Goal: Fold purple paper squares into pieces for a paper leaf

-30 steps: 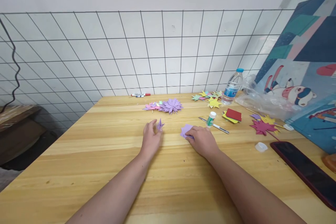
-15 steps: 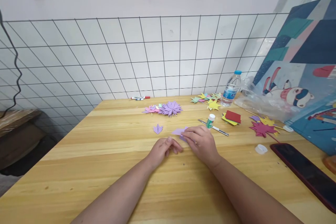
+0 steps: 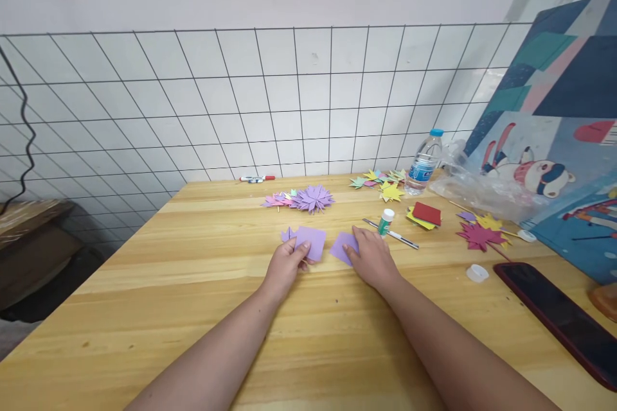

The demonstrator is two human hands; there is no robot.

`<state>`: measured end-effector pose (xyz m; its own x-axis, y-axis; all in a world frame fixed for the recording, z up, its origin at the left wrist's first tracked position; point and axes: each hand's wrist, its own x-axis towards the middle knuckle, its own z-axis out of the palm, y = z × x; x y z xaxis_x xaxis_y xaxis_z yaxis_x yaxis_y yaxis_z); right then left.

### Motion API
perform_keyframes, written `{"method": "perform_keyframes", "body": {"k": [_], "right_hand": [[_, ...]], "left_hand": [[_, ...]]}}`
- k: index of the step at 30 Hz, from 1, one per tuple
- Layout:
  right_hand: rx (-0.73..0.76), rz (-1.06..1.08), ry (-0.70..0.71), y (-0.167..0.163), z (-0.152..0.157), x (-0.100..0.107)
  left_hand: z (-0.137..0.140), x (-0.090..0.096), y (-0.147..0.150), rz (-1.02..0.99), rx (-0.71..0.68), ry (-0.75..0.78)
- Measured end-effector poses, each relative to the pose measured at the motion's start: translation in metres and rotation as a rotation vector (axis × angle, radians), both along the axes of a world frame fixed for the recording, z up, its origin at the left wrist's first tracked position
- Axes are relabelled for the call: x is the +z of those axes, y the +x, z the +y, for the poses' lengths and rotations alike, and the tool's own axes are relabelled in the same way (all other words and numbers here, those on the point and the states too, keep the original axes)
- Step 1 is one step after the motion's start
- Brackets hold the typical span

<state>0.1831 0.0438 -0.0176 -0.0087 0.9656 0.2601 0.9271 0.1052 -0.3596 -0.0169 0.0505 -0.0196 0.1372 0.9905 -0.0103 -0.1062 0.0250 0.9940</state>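
Observation:
A square of purple paper (image 3: 313, 243) is pinched in my left hand (image 3: 283, 268), the thumb on top and the fingers beneath. Just right of it lies a second piece of purple paper (image 3: 341, 248), partly covered by my right hand (image 3: 375, 259), whose thumb and fingers close on its right side. A small folded purple paper piece (image 3: 288, 234) shows behind my left hand, its lower part hidden by the held square. Beyond my right hand a glue stick (image 3: 386, 221) with a white top stands upright beside a craft knife (image 3: 403, 240).
Purple and pink paper flowers (image 3: 312, 198) lie farther back, near markers (image 3: 257, 178). To the right are a water bottle (image 3: 423, 164), red and yellow paper squares (image 3: 427, 213), a dark red paper leaf (image 3: 477, 236), a white cap (image 3: 477, 273) and a phone (image 3: 554, 321).
My left hand, empty before, now holds a purple paper square, drawn left over the folded piece. My right hand stays near its place with purple paper under its fingers.

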Motion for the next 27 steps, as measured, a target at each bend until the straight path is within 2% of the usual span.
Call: {"method": "perform_keyframes", "body": {"k": [5,8,15,18,27], "right_hand": [[-0.099,0.018,-0.11,0.0,0.002,-0.004],[-0.043,0.137,-0.136,0.003,0.001,-0.004],[0.131,0.741,-0.034,-0.009,-0.01,0.002],[0.182,0.932,-0.036,-0.013,-0.012,0.006],[0.206,1.012,0.093,-0.014,-0.019,0.014]], "left_hand": [[0.0,0.0,0.0,0.041,-0.012,0.0],[0.0,-0.002,0.0,0.038,-0.016,-0.001],[0.001,-0.003,-0.001,0.019,-0.01,0.004],[0.0,-0.002,-0.001,0.019,-0.01,-0.001],[0.0,-0.001,-0.001,0.025,-0.014,0.011]]}}
